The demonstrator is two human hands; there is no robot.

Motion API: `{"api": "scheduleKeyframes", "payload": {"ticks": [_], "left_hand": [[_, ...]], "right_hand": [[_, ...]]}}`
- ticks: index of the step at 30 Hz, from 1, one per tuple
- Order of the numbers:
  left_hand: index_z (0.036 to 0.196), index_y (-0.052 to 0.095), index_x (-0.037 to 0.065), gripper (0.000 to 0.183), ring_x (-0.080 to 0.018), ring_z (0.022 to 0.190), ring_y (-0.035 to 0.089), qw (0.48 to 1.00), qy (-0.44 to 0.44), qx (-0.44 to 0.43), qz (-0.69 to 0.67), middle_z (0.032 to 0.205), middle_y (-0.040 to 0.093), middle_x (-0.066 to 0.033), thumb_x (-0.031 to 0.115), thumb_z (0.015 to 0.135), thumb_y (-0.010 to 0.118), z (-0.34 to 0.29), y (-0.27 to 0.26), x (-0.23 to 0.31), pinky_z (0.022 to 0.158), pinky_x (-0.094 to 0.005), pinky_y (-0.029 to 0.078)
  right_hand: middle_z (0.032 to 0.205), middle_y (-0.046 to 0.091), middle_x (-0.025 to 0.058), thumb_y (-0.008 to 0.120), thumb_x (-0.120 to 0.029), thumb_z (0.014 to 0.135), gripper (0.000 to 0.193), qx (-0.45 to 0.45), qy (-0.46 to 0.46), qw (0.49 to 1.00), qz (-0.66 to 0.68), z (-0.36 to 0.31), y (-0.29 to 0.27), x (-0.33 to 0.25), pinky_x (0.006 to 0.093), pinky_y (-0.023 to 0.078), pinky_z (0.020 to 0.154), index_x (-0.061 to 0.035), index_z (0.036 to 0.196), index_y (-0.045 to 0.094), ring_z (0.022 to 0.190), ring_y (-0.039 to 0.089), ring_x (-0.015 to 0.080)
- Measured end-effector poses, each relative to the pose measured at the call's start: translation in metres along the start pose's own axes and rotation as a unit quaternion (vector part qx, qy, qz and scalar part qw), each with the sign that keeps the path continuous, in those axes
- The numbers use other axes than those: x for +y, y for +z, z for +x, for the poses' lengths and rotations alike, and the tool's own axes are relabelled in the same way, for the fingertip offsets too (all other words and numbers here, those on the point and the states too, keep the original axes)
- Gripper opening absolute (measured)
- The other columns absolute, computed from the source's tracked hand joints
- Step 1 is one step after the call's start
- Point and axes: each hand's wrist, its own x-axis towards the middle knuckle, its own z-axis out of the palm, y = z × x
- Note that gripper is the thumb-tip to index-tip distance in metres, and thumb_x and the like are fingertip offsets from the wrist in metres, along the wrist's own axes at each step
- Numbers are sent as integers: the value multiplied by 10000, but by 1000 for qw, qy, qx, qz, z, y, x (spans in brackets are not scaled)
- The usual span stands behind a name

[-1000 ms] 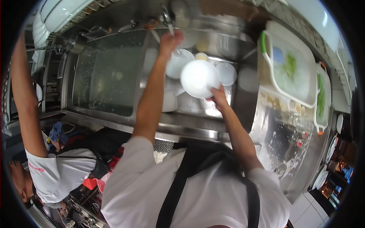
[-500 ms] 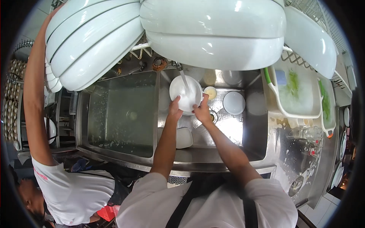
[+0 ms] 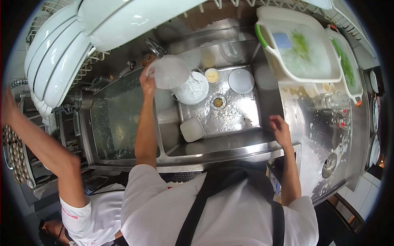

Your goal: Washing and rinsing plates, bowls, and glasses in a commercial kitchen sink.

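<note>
My left hand (image 3: 147,82) grips a white bowl or plate (image 3: 169,72) by its left side, near the tap (image 3: 154,47). Motion smears this dish, so its exact shape is unclear. Just below it in the right basin sits a white round bowl (image 3: 193,89) with water splashing in it. My right hand (image 3: 280,130) hovers by the basin's front right edge, holding nothing, its fingers loosely bent and apart. Also in the basin are a small yellowish cup (image 3: 212,76), a round white plate (image 3: 241,81) and a squarish white dish (image 3: 192,130), around the drain (image 3: 218,102).
Murky water fills the left basin (image 3: 119,131). Large white bowls (image 3: 61,53) lean in a rack above. On the right stand a white tub (image 3: 305,53) of soapy water with a sponge, another tub (image 3: 348,69) and glasses (image 3: 334,101). A co-worker's arm (image 3: 53,151) reaches up at left.
My left hand has carried the white dish leftward from under the tap. My right hand has let go of it and moved right toward the front edge. The whole view has shifted.
</note>
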Motion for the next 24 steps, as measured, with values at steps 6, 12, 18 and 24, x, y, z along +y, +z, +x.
{"api": "scheduleKeyframes", "payload": {"ticks": [6,12,18,24], "left_hand": [[1286,465,77,445,-253,1168,490,917,-259,137,-271,1256,512,-129,120,866,606,-81,91,-64,930,-417,461],[1212,501,-24,470,-213,957,602,955,-289,60,33,1084,599,-159,252,854,630,4,21,-50,784,-352,493],[1227,517,38,375,-366,1038,557,920,-50,-182,345,1169,575,-193,223,901,497,-41,116,-151,887,-424,441],[1387,311,12,541,-316,1177,475,820,-525,-153,-169,1293,460,-201,110,890,500,-232,360,-187,959,-429,428]], "right_hand": [[963,623,65,535,-37,887,165,42,206,953,219,-56,8,6,262,417,860,-12,1045,577,950,577,140],[982,642,118,525,-93,887,221,37,163,983,76,-95,-22,-21,306,470,794,-31,1092,582,896,608,204],[925,656,118,526,-68,877,198,139,208,963,102,-117,-24,-14,312,487,736,-23,1055,599,812,625,214],[942,643,106,529,-97,887,184,144,233,956,105,-151,-22,-12,318,482,806,-36,1033,622,893,610,201]]}}
